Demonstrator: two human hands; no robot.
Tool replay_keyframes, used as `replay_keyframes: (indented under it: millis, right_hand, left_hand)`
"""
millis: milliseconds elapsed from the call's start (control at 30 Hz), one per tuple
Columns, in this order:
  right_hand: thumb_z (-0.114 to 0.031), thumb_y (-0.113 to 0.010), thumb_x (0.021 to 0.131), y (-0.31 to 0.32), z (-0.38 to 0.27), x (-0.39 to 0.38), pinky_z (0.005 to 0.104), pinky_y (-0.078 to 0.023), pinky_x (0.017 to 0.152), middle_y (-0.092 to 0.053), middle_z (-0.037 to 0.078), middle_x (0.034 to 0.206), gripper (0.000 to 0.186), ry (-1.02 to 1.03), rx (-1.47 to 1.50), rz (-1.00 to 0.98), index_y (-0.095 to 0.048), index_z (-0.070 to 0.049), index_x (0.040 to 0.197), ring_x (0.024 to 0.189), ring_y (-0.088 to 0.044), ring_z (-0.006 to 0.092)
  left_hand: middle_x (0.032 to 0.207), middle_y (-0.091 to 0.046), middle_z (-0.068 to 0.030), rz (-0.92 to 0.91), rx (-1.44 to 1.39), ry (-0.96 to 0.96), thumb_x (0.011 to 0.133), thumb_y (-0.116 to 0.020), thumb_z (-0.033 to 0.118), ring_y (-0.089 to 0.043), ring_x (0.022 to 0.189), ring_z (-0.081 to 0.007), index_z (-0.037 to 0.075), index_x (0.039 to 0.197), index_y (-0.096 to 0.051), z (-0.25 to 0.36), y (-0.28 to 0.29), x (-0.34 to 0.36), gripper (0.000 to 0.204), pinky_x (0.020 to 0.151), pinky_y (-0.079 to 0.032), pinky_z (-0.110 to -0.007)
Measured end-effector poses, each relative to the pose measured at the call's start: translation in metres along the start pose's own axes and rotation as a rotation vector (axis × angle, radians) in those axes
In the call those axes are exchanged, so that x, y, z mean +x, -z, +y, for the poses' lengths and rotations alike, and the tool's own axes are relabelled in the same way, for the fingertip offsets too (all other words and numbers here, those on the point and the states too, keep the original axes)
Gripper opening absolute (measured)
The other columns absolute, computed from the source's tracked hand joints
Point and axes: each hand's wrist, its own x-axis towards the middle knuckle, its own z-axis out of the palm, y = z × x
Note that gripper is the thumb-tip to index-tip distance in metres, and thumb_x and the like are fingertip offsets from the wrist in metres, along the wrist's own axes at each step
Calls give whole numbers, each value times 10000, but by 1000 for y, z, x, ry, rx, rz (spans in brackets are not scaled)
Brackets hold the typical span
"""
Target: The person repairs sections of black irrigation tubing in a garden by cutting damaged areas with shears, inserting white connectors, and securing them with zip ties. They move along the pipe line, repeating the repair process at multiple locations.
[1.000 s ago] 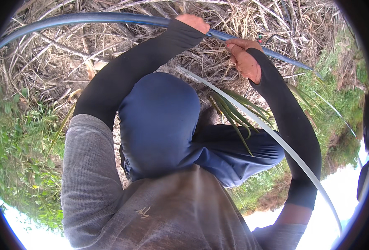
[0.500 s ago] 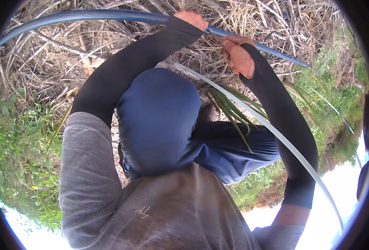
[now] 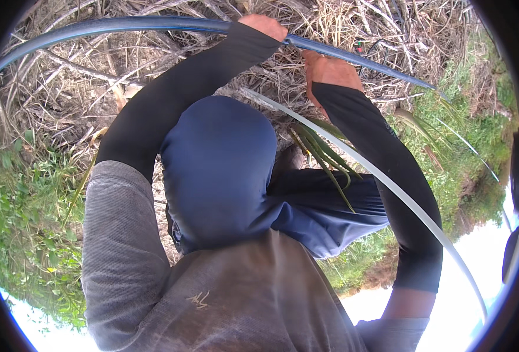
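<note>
A long dark hose with blue stripes [image 3: 124,23] runs across the top of the view, over dry twigs. My left hand [image 3: 265,27] is closed around it, its fingers mostly hidden behind the hose. Just to the right, below the hose, my right hand [image 3: 334,71] is closed with its back turned up. The fingers curl out of sight, and whatever they hold is hidden. A pale, narrow tube or strip [image 3: 382,182] arcs from the ground in front of my knee, across my right forearm, to the lower right.
Dry sticks and straw [image 3: 89,64] cover the ground under the hose. Long green leaves [image 3: 324,152] stick up beside my bent leg [image 3: 218,170]. A tiny red and green item [image 3: 359,46] lies just beyond the hose. Green plants [image 3: 24,217] grow at the left.
My right hand has turned from palm-and-fingers showing to back up, and shifted slightly left and down. My left hand keeps its hold on the hose.
</note>
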Motion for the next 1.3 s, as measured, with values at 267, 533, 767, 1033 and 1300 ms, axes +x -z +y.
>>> replay_keyframes:
  millis: [267,533,767,1033,1300]
  right_hand:
    - [-151,-421,942,11,35,23,216,-317,346,-493,4,686,207,-726,1382,-453,-550,-35,1054,507,-430,68]
    - [-123,-418,917,1,-9,-1,366,-495,465,-611,169,748,294,-8,-52,9,-552,-15,1155,596,-631,241]
    - [-236,-451,965,8,20,-19,198,-273,361,-476,-8,686,251,-676,1457,-249,-532,-63,1128,474,-357,36]
    - [-260,-533,909,11,6,-37,391,-494,711,-659,187,844,283,-388,515,57,-613,-169,1165,789,-651,338]
    - [-244,-534,907,24,16,-48,381,-496,737,-665,180,887,327,-405,496,21,-573,-185,1226,803,-653,315]
  left_hand:
    - [669,-630,-62,33,15,34,782,-563,141,-666,688,-235,119,742,-640,4,-5,0,89,592,-537,-353]
    - [680,-632,-53,-25,34,27,803,-551,140,-665,699,-230,125,804,-633,0,-3,0,83,601,-536,-348]
    - [686,-626,-60,-1,16,16,812,-536,139,-656,691,-234,110,819,-628,2,-4,0,96,600,-529,-360]
    - [675,-620,-76,-21,1,28,821,-521,141,-650,692,-246,104,818,-626,-2,2,1,112,609,-526,-369]
    - [729,-641,-112,-121,-7,67,841,-545,189,-656,731,-275,95,910,-635,-1,5,2,147,662,-531,-385]
